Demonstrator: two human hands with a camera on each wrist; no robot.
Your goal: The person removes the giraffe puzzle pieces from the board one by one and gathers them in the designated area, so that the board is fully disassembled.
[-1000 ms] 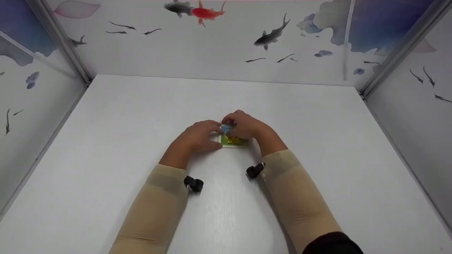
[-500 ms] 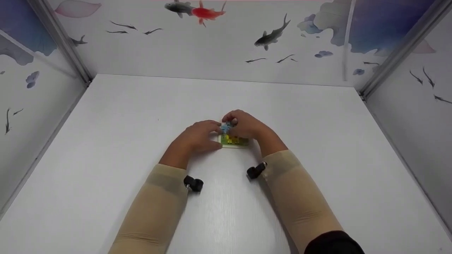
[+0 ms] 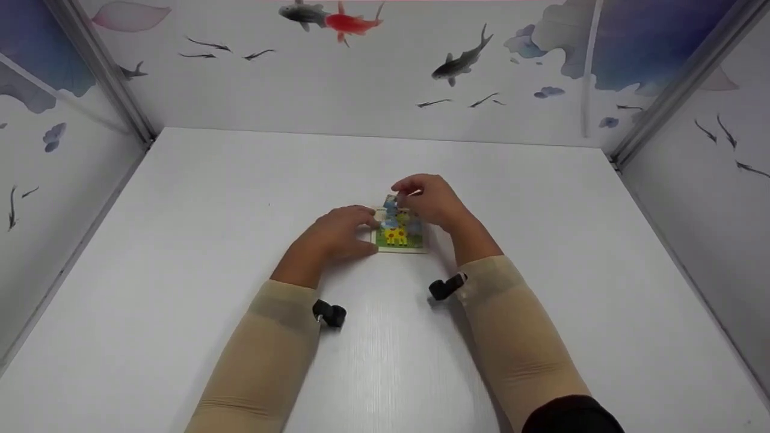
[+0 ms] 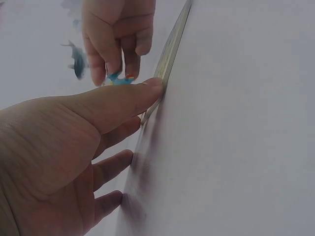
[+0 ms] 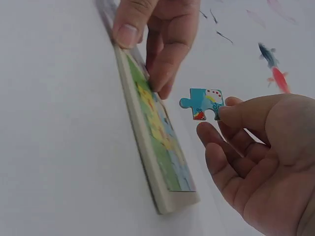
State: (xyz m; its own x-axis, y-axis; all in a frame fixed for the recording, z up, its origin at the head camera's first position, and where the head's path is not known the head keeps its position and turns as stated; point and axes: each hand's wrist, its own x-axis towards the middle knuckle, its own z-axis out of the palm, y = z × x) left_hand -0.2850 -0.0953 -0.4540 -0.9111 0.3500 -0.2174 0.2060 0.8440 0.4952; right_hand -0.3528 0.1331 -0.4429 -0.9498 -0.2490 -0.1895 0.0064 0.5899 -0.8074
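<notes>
On the left, a tan-sleeved arm reaches across a white table (image 3: pixel 150 300), and the person's left hand (image 3: pixel 344 233) lies along the left edge of a small picture-puzzle board (image 3: pixel 402 250), thumb and fingers spread, touching it rather than wrapped round it. The board lies flat near the middle of the table, its pale frame round a green picture of a yellow spotted animal. A pale patch near its top left corner may be a gap between pieces; the head view is too small to tell. Just above the board's far side is a blue puzzle piece (image 5: pixel 201 102) with one knob, a notch and a red-dotted white shape. To its right, the right hand (image 3: pixel 438 201) pinches the piece by one edge, between thumb and fingertips, the other fingers loosely curled. The likeliest trouble is the piece slipping or twisting, since so little of it is gripped. If it comes down turned, knob and notch would probably not match their neighbours, and pressing it then could lift pieces beside it. The board might also slide, as only the left hand, at one side, appears to steady it.
</notes>
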